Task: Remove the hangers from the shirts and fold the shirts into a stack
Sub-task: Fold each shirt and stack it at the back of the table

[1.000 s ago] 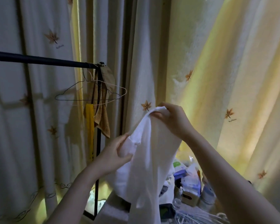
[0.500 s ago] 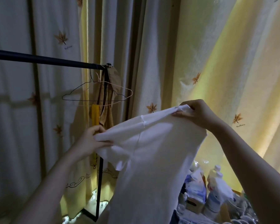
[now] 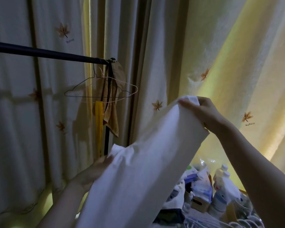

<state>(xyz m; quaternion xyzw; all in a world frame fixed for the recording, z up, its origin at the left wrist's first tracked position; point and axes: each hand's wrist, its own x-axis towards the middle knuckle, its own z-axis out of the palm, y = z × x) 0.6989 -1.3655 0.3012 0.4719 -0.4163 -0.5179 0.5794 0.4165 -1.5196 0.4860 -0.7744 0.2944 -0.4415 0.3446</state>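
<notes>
no legible text; script under curtain leaves [image 3: 62, 30], bottle labels [image 3: 220, 197], blurred

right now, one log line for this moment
shirt: off hanger, stretched between hands | left hand: holds low corner | right hand: grips top edge | hangers: two bare on rail

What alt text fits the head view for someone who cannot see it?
Two bare hands hold a white shirt up before pale curtains, the right hand gripping its upper end, the left hand its lower corner. Behind, two empty wire hangers hang on a dark rail.
</notes>
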